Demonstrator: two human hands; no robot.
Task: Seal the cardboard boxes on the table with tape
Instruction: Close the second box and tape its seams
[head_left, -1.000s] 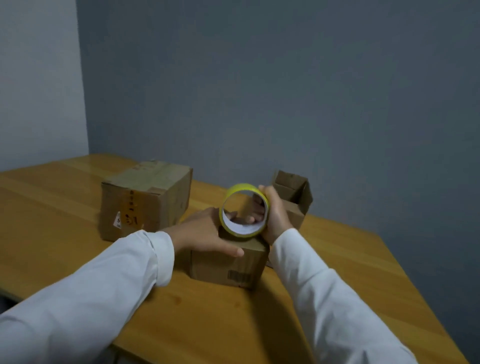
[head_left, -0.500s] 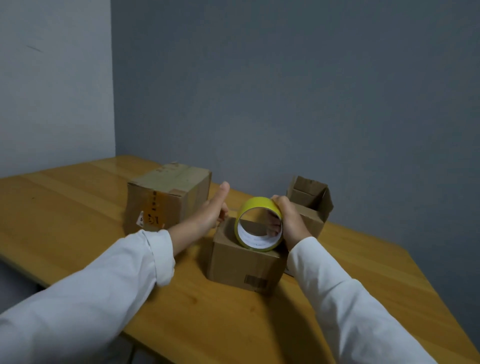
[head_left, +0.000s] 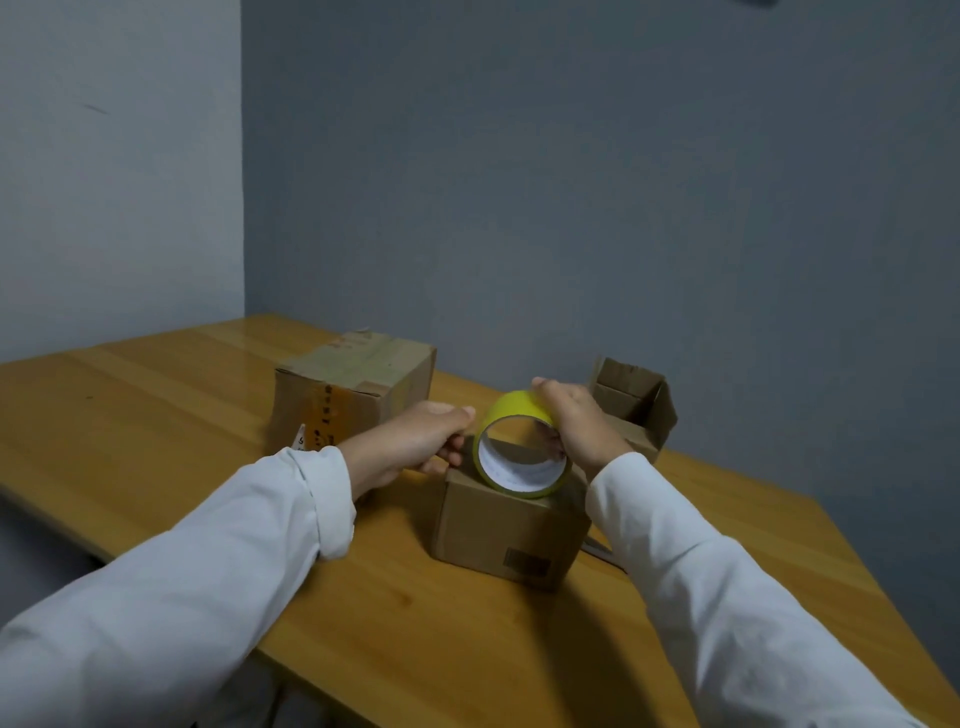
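Note:
A yellow tape roll (head_left: 519, 415) stands on edge on top of a small closed cardboard box (head_left: 506, 530) in the middle of the table. My right hand (head_left: 579, 431) grips the roll, thumb over its top and fingers inside the core. My left hand (head_left: 410, 447) is at the roll's left rim, fingers curled and thumb on top, pinching there. Whether it holds a free tape end is hidden. A larger box (head_left: 363, 379) with tape on it sits behind to the left. A small box with open flaps (head_left: 636, 400) stands behind my right hand.
The wooden table (head_left: 156, 415) fills a corner between grey walls. Its near edge runs diagonally below my arms. A thin grey object (head_left: 597, 550) lies just right of the small box, mostly hidden by my sleeve.
My left hand lifted off the small box, opened with the thumb up, and now has curled in against the roll's left rim. My right hand's thumb moved onto the roll's top.

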